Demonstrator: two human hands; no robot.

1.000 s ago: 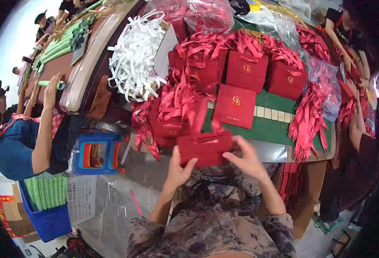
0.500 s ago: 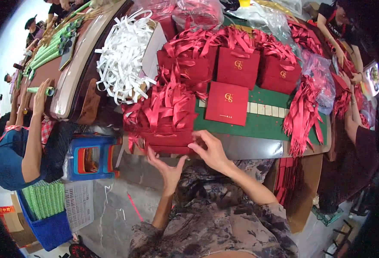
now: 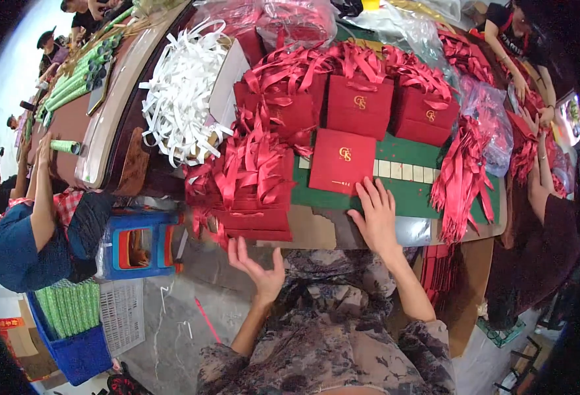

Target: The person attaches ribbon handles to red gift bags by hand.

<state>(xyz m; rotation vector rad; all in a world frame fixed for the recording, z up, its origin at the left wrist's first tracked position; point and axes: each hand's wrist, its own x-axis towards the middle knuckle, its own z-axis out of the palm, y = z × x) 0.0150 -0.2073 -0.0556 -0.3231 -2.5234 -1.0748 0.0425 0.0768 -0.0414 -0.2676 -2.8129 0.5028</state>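
A flat red gift bag [image 3: 344,160] with a gold emblem lies on the green mat [image 3: 329,198]. The outstretched fingers of my right hand [image 3: 377,220] reach its lower right corner; the hand is open and does not grip it. My left hand [image 3: 261,270] is open, thumb and fingers apart, just below the table edge. Closest to it is a stack of red gift bags [image 3: 257,222] with ribbon handles draped over the top; the fingertips come near its lower edge, and whether they touch it I cannot tell.
Further red bags [image 3: 359,105] with ribbons stand behind. White ribbon loops [image 3: 188,92] are heaped at the left, loose red ribbons [image 3: 466,174] at the right. Co-workers sit on both sides. A blue stool [image 3: 120,253] and a blue crate [image 3: 82,353] of green tubes are on the floor.
My right hand has moved right, from the bag stack to the flat bag. My left hand has dropped slightly away from the stack. The view has shifted a little.
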